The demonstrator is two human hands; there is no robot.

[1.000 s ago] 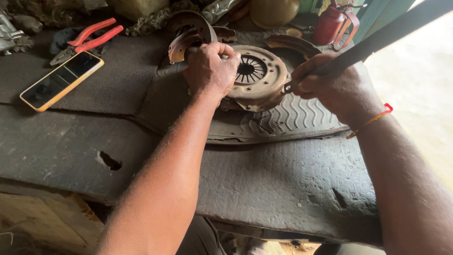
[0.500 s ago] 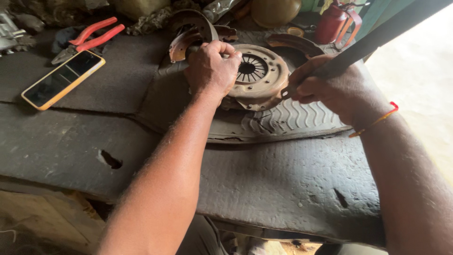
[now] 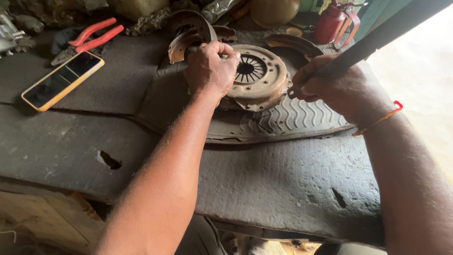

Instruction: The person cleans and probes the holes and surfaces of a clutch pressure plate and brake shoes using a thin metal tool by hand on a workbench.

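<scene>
1. Workbench, dark and worn, with holes in its covering, fills the view; a ribbed rubber mat lies on it.
2. Rusty clutch plate rests on the mat, between both hands.
3. Left hand is closed around a handle at the plate's left edge.
4. Right hand is clenched on a long dark bar touching the plate's right rim.
5. Phone and red pliers lie far left; a red can stands behind.
</scene>
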